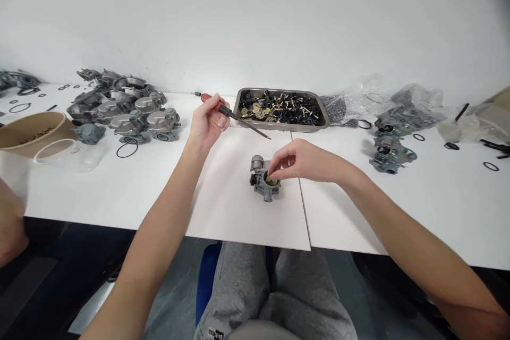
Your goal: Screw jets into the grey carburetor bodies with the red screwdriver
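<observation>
My left hand (pixel 209 122) is closed around the red and black handle of a screwdriver (pixel 250 126), whose tip slants down to the right above the table. In front of me a grey metal carburetor (pixel 263 189) sits on the white tabletop. My right hand (pixel 303 161) reaches to its round bore from the right, thumb and fingers pinched together. Under those fingertips lies a brass-coloured throttle plate (pixel 271 181), inside the bore. The fingers partly cover the plate and the carburetor's upper right side. The screwdriver tip is apart from the carburetor.
A metal tray (pixel 279 128) of small black and brass parts stands behind the carburetor. Several carburetors (pixel 127 121) are heaped at left, near a cardboard tub (pixel 59 122) and a clear plastic cup (pixel 67 156). More carburetors (pixel 388 151) and plastic bags (pixel 416 103) lie right. Another person's arm (pixel 10 223) shows far left.
</observation>
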`<state>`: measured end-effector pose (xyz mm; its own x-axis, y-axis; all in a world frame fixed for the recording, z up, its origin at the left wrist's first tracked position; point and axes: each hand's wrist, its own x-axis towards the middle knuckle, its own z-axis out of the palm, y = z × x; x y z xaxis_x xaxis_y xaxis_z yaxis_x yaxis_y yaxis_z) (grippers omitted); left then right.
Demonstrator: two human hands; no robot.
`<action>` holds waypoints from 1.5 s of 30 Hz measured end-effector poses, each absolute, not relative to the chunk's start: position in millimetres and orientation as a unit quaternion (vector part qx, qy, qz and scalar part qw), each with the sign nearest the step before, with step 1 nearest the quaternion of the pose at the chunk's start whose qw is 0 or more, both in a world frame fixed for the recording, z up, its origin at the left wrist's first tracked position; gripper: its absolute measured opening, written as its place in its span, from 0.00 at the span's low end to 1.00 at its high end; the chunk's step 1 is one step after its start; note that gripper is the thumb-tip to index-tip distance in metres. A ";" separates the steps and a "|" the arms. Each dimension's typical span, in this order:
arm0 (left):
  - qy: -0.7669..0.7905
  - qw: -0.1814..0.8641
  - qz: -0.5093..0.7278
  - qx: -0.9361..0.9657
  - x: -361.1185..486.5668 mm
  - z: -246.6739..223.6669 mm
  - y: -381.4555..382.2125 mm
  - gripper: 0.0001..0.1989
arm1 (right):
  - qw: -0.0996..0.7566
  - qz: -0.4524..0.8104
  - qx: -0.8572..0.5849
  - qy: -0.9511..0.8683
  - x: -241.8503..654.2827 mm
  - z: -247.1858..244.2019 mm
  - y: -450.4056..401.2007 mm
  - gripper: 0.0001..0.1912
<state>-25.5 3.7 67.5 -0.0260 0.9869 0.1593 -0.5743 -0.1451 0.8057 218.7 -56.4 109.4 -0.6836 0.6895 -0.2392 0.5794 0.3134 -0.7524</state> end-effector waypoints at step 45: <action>0.418 0.605 0.441 0.515 28.7 170.9 -43.4 0.06 | 0.100 0.425 -0.169 -0.884 220.8 46.1 -41.7 0.29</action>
<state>28.7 -43.4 170.9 0.2619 0.9638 -0.0509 -0.1031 0.0804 0.9914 220.8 -41.7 46.1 -0.9231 0.3831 0.0340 0.2127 0.5820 -0.7848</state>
